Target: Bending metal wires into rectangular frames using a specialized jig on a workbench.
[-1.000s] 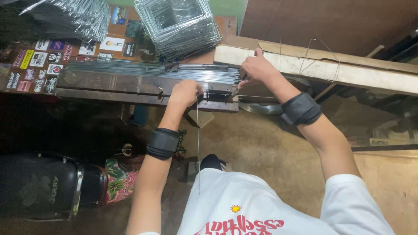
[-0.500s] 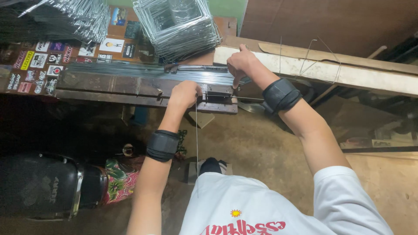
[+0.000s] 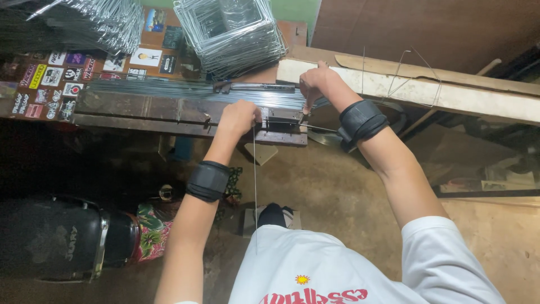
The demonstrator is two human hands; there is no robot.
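My left hand (image 3: 239,117) is closed on a thin steel wire (image 3: 255,186) at the front of a metal bending jig (image 3: 185,112). The wire's free end hangs straight down toward my body. My right hand (image 3: 315,84) grips a small lever at the jig's right end, beside a bundle of straight steel wires (image 3: 169,87) lying along the jig. Both wrists wear black bands.
A stack of bent square wire frames (image 3: 230,31) sits behind the jig, another wire pile (image 3: 84,19) at the upper left. A pale wooden beam (image 3: 450,93) runs to the right. A black container (image 3: 50,239) stands on the floor at lower left.
My right hand has swung leftward along the jig, from the beam's end to the jig's right end. My left hand has stayed on the wire.
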